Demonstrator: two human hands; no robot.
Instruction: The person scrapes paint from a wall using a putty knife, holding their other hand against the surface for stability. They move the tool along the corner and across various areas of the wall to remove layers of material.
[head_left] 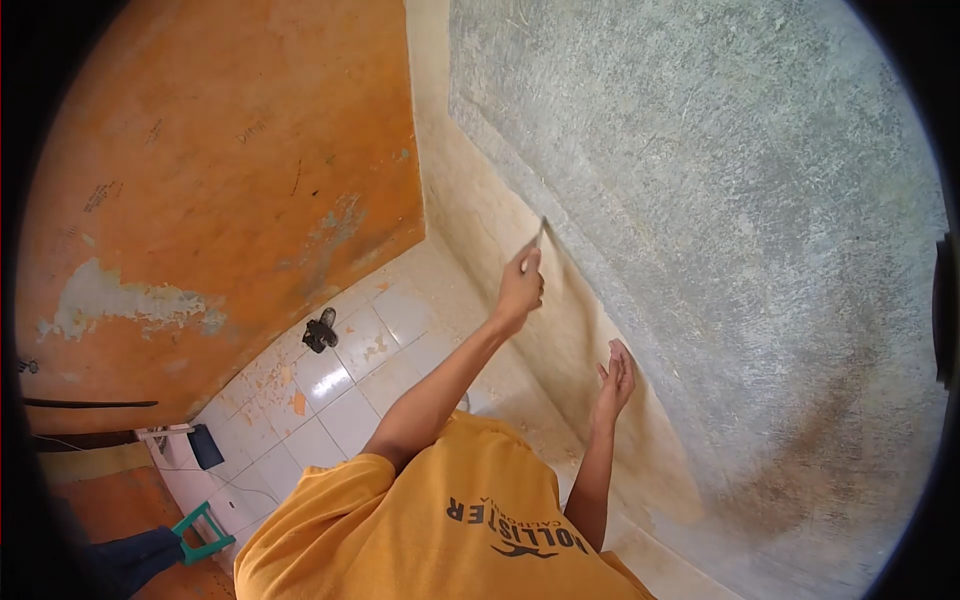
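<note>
My left hand (519, 290) is closed around a scraper (541, 232), a small thin blade pointing up. Its tip is right at the line where the cream band (500, 205) of the wall meets the rough grey surface (690, 200). Lower and to the right, my right hand (613, 385) has its fingers stretched out, with the fingertips at the lower edge of the grey surface. Nothing shows in that hand. Most of the scraper's handle is hidden in my left fist.
An orange wall (250, 150) with peeled patches rises on the left. Flakes of paint (298, 403) litter the white tiled floor (345, 415). Dark objects (320, 331) lie near the orange wall. A green stool (205, 533) stands at lower left, beside dark blue cloth (130, 560).
</note>
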